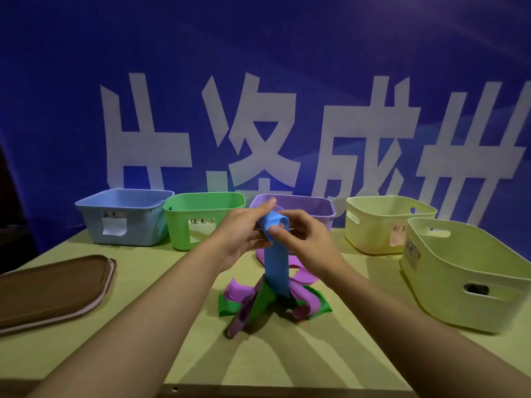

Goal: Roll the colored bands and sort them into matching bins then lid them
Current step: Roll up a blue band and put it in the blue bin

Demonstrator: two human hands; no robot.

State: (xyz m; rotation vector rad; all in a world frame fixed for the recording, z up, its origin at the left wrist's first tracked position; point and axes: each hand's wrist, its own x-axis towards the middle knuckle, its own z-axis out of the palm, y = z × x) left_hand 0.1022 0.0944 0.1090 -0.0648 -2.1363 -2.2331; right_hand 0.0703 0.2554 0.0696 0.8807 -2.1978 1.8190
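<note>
Blue band (276, 265) held above bench middle, top end coiled, tail hanging into band pile (273, 303). Left hand (244, 234) and right hand (304, 239) both pinch coil. Keep turns tight, edges aligned; tail seemingly snagged in pile. Blue bin (123, 216) far-left edge.

Dim overall, blue-violet cast from the backdrop (258, 67). Counter (287, 354) lit warmer, yellow-green. Several fanned shadows spread from the band pile (273, 303) toward the near edge, so more than one overhead source. Left edge falls to near black. Wide-angle bowing at the right bin (474, 282) and forearms. Slight softness throughout; no glare.
</note>
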